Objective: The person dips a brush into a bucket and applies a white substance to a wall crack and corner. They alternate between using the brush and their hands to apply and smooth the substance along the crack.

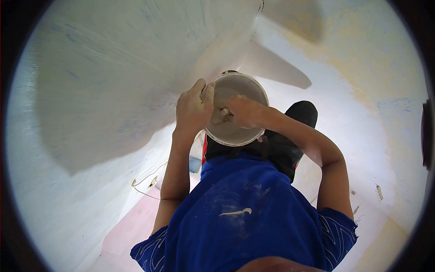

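Note:
A white bucket (252, 89) with a greyish, smeared inside stands in front of my body. My left hand (194, 109), coated in pale dust, is closed at the bucket's left rim, with its thumb along the edge. My right hand (244, 111) reaches into the bucket's opening in a closed grip. A small pale rounded end (224, 112) pokes out by its fingers, but the rest of what it holds is hidden. Greyish paste or residue appears lower down inside the bucket.
A patchy plastered wall (113, 68) rises on the left, and another wall surface (362, 81) on the right. Below the bucket is a black shoe (302, 113). A thin white cable (147, 174) hangs at the lower left, near a blue object (195, 165).

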### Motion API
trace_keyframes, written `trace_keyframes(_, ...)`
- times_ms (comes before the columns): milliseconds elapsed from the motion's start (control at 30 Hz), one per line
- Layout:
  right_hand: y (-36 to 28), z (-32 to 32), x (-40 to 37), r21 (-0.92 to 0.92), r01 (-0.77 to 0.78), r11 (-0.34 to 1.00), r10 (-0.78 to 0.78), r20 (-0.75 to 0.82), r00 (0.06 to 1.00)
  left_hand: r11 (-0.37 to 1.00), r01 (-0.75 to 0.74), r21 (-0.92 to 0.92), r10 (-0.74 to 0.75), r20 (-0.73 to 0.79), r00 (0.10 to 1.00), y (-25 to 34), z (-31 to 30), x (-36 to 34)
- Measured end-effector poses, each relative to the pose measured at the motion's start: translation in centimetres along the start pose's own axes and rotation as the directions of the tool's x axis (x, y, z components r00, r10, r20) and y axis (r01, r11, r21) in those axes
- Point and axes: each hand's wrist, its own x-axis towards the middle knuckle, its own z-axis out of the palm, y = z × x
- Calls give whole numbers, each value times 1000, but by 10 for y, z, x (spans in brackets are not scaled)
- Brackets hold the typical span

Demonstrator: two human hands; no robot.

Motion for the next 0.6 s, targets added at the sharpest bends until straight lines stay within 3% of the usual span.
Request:
trace_keyframes(100, -1, -1, 1, -76, 41, 996, -41, 5, 999, 1000, 5, 5, -5, 6, 1000, -1, 0, -1)
trace_keyframes(300, -10, -11, -1, -119, -33, 992, 44, 95, 994, 1000, 4, 23, -3, -13, 1000, 1, 2, -1)
trace_keyframes(500, -7, -7, 0, -77, 6, 997, -1, 64, 998, 1000, -7, 12, 8, -16, 1000, 0, 2, -2)
trace_keyframes(600, 0, 1, -3, -53, 51, 997, -54, -52, 997, 1000, -16, 13, 17, -14, 1000, -1, 0, -3)
